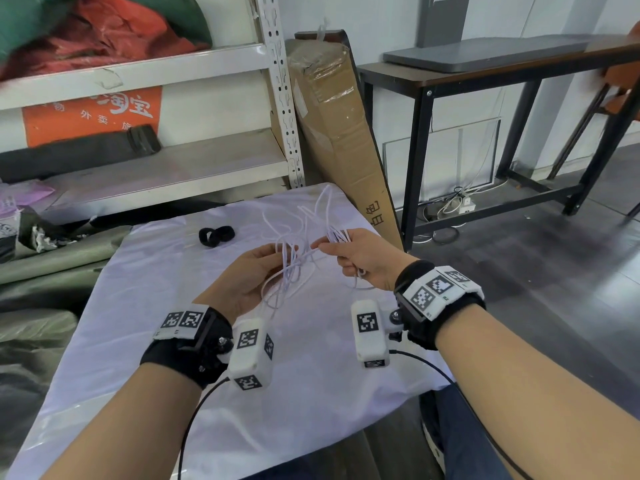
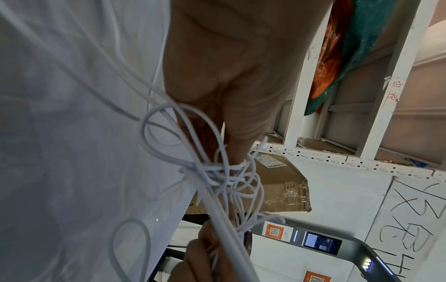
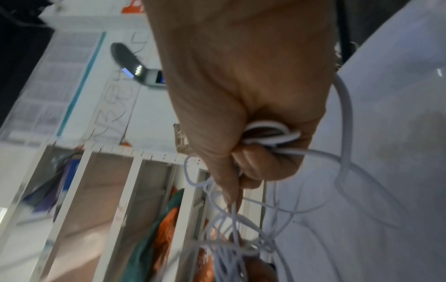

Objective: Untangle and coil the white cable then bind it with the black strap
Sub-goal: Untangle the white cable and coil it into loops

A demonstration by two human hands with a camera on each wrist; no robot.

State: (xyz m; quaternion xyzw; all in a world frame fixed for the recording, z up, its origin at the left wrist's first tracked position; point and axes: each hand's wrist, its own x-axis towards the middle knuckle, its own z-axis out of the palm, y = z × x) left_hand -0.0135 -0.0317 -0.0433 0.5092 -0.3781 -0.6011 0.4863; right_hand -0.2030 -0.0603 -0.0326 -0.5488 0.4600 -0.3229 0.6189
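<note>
Above the white-covered surface (image 1: 145, 341), mid-air: white cable (image 1: 294, 261), knotted, strung between both hands, long axis 9-to-3. Left hand (image 1: 242, 275) pinches the tangle; right hand (image 1: 363, 258) clamped on gathered loops. Black strap (image 1: 216, 235) lies at 11 o'clock, nearer the left hand.

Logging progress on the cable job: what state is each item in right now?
white cable: tangled, lifted between both hands
black strap: lying loose on the white sheet, unused
left hand: holds cable strands
right hand: grips a bunch of cable loops
</note>
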